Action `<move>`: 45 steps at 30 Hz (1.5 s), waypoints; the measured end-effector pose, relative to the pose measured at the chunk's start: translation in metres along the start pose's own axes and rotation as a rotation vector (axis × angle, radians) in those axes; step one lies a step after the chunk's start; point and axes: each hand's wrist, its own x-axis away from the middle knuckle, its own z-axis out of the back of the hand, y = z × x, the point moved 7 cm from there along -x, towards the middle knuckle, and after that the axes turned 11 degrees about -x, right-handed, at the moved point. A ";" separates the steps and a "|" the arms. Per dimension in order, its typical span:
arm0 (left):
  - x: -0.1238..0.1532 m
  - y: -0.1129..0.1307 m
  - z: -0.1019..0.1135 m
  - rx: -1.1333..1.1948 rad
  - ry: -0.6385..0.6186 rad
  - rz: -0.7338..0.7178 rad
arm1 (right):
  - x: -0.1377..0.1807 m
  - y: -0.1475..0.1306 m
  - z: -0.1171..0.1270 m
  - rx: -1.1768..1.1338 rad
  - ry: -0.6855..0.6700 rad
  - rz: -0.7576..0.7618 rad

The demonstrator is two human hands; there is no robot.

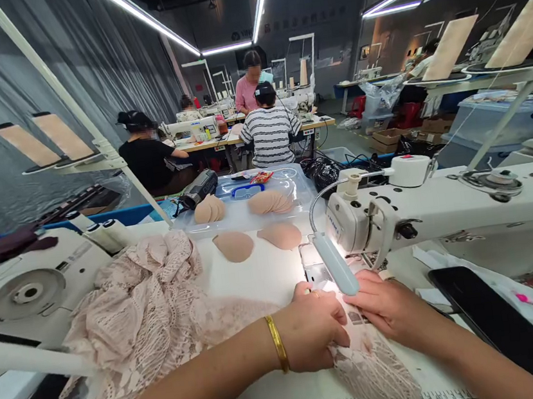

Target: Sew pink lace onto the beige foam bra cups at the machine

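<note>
My left hand, with a gold bangle on the wrist, presses and grips pale pink lace fabric on the white sewing table. My right hand lies flat on the same lace, just in front of the needle area of the white sewing machine. A small lamp on a flexible neck shines over both hands. The lace bunches in a heap to the left and trails off the table's front edge between my arms.
Two beige bra cups lie beyond the lace, with stacks of more on a clear plastic box. A black phone lies at the right. Another machine stands left. Several people sit at sewing stations further back.
</note>
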 end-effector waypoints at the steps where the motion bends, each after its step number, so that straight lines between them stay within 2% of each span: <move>1: 0.000 0.001 -0.002 0.005 0.009 0.020 | 0.000 0.003 0.000 0.017 -0.001 -0.030; 7: -0.004 0.003 -0.005 0.030 0.128 0.095 | 0.001 0.012 -0.001 0.086 0.008 -0.083; 13: -0.010 0.003 -0.007 0.040 0.148 0.150 | 0.002 0.016 0.006 0.149 0.098 -0.121; 18: -0.011 0.003 -0.005 0.091 0.219 0.165 | 0.002 0.021 0.006 0.191 0.133 -0.131; 24: -0.015 0.006 -0.008 0.158 0.147 0.230 | 0.003 0.025 0.009 0.241 0.193 -0.155; 31: -0.013 0.006 -0.014 0.213 0.094 0.290 | 0.003 0.025 0.009 0.194 0.166 -0.179; 39: -0.013 0.005 -0.011 0.217 0.101 0.263 | 0.004 0.027 0.008 0.187 0.185 -0.155; 45: -0.014 0.004 -0.011 0.115 0.045 0.248 | 0.003 0.030 0.007 0.180 0.158 -0.208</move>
